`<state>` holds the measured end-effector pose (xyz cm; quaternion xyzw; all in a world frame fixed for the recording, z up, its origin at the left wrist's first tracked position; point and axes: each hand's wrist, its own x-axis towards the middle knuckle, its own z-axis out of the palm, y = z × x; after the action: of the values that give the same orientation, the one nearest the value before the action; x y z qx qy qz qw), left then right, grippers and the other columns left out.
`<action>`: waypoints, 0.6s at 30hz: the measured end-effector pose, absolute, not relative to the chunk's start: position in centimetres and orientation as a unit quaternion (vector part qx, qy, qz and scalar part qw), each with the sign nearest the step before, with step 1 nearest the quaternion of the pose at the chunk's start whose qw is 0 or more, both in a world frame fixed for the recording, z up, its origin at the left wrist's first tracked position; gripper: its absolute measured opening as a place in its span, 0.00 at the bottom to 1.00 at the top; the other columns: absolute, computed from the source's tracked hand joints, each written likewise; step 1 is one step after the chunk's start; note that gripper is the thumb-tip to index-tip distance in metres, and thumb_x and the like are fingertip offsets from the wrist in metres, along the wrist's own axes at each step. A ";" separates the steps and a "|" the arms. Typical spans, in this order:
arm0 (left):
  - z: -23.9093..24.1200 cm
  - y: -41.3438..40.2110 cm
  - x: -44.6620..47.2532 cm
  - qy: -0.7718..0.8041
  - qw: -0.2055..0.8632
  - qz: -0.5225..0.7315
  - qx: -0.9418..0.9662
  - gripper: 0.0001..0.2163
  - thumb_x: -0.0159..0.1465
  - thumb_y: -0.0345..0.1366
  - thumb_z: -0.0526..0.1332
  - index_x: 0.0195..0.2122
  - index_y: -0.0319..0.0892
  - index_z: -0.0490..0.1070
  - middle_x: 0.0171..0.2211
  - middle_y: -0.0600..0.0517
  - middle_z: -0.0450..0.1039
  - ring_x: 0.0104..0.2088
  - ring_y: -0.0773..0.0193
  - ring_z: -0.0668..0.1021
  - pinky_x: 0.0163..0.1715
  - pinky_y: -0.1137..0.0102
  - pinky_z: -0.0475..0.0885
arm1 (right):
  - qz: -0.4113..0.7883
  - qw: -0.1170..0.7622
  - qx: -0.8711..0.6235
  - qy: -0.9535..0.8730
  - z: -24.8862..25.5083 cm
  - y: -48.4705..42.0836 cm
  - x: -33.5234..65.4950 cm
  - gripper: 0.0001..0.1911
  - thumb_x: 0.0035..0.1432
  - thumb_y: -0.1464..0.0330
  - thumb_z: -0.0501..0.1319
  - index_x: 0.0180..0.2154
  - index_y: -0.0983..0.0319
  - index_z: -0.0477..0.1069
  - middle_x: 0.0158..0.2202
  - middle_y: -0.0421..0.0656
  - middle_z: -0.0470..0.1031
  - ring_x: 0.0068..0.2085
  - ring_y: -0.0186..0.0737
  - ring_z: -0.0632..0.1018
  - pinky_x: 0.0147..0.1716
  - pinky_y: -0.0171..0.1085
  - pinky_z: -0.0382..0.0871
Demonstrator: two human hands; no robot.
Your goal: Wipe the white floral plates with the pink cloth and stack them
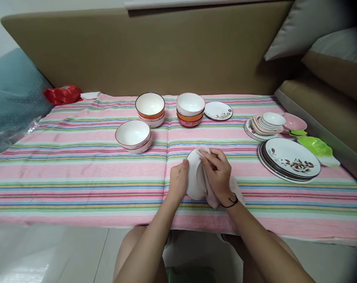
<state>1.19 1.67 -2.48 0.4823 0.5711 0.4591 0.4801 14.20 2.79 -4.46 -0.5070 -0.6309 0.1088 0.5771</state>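
A white plate (194, 181) with a thin dark rim is tilted up between my hands near the front edge of the striped cloth. My left hand (178, 179) grips the plate's left side, thumb over the edge. Bunched in my right hand (217, 173) is a pale pink cloth (212, 196), pressed against the plate's right part and hanging below my wrist. The plate's right side is hidden behind that cloth and my fingers. A small patterned plate (218, 111) lies flat farther back.
Stacked bowls stand at back left (150, 106), centre (190, 106) and nearer left (133, 135). To the right are a stack of patterned plates (293, 157), small white bowls (272, 118), a pink bowl (295, 122) and a green leaf-shaped dish (315, 146). A red bundle (63, 94) lies far left.
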 end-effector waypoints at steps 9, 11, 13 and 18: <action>-2.5 1.6 1.4 0.580 0.462 0.458 0.490 0.31 0.55 0.70 0.43 0.17 0.45 0.51 0.17 0.55 0.52 0.21 0.67 0.57 0.20 0.69 0.51 | 0.122 0.600 -0.513 -0.602 -4.0 2.0 14.2 0.08 0.60 0.69 0.60 0.39 0.58 0.77 0.39 0.44 0.73 0.41 0.40 0.75 0.37 0.40 0.71; -2.5 1.7 1.4 0.583 0.473 0.459 0.474 0.31 0.55 0.69 0.43 0.17 0.45 0.52 0.16 0.55 0.53 0.20 0.67 0.57 0.20 0.69 0.52 | 0.119 0.575 -0.459 -0.667 -3.7 1.1 13.7 0.11 0.61 0.73 0.58 0.43 0.58 0.76 0.40 0.44 0.72 0.42 0.39 0.75 0.39 0.40 0.71; -2.6 1.9 1.4 0.578 0.488 0.466 0.459 0.31 0.56 0.69 0.42 0.17 0.44 0.55 0.17 0.54 0.56 0.21 0.67 0.59 0.20 0.69 0.54 | 0.116 0.546 -0.399 -0.727 -3.6 0.4 13.3 0.15 0.60 0.76 0.58 0.46 0.56 0.75 0.40 0.44 0.72 0.42 0.39 0.74 0.39 0.40 0.72; -3.0 2.0 1.4 0.574 0.489 0.477 0.451 0.31 0.56 0.69 0.42 0.18 0.43 0.58 0.18 0.53 0.58 0.21 0.66 0.61 0.21 0.69 0.55 | 0.085 0.534 -0.389 -0.746 -3.8 0.9 13.4 0.17 0.61 0.75 0.58 0.48 0.53 0.74 0.39 0.44 0.72 0.42 0.40 0.74 0.40 0.43 0.71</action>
<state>1.45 1.95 -2.98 0.4513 0.5741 0.4768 0.4893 13.36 0.90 -3.79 -0.3895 -0.7459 0.0849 0.5336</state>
